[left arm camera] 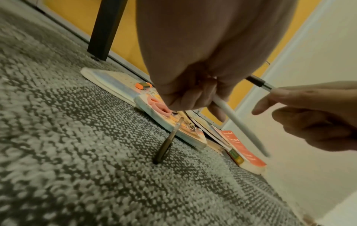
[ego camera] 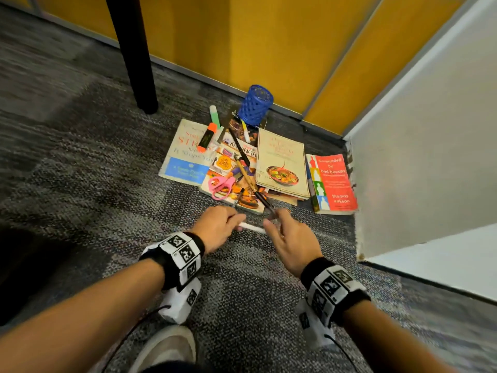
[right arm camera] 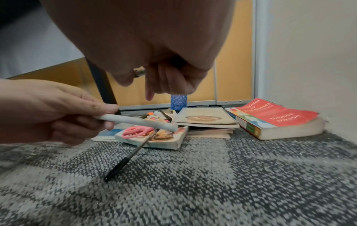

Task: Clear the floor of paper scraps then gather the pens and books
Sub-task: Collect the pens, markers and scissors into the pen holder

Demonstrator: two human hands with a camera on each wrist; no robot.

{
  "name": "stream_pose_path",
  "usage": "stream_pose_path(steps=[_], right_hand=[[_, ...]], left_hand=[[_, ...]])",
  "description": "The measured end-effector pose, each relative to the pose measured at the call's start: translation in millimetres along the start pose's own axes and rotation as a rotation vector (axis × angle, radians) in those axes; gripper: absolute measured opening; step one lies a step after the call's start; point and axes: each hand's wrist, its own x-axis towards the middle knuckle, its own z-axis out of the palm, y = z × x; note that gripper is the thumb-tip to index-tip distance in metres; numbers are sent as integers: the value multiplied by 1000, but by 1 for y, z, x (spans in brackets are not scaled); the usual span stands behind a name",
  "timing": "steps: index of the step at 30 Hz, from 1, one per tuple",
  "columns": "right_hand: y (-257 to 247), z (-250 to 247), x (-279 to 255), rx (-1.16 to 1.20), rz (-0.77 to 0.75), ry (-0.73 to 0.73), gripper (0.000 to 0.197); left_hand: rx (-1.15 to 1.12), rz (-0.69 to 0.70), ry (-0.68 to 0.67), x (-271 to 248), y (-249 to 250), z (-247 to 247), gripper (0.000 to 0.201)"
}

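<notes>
My left hand (ego camera: 234, 222) pinches a white pen (ego camera: 251, 227) just above the carpet; the white pen (left arm camera: 237, 120) slants down from its curled fingers. My right hand (ego camera: 273, 220), close beside it, pinches a black-and-silver pen (left arm camera: 258, 82) at its tip. Another black pen (right arm camera: 125, 162) leans from the edge of a cookbook (right arm camera: 154, 142) onto the carpet. Several books (ego camera: 282, 162) lie spread in the corner, with a red paperback (ego camera: 333, 181) at the right. More pens and an orange highlighter (ego camera: 207, 137) lie on top of them.
A blue pen holder (ego camera: 255, 105) stands on the far book by the yellow wall. Pink scissors (ego camera: 222, 185) and a green highlighter (ego camera: 214, 115) lie on the pile. A black table leg (ego camera: 134, 55) stands at the left, a white panel (ego camera: 430, 157) at the right. My shoe (ego camera: 166, 348) is below.
</notes>
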Motion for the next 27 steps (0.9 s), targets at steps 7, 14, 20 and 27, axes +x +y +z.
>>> stream_pose_path(steps=[7, 14, 20, 27], right_hand=[[-6, 0, 9, -89, -80, -86, 31], [-2, -27, 16, 58, 35, -171, 28], [12, -16, 45, 864, 412, 74, 19], [9, 16, 77, 1076, 538, -77, 33]], left_hand=[[-463, -34, -115, 12, -7, -9, 26], [-657, -129, -224, 14, -11, -22, 11], [-512, -27, -329, 15, 4, -20, 14], [-120, 68, -130, 28, 4, -8, 22]])
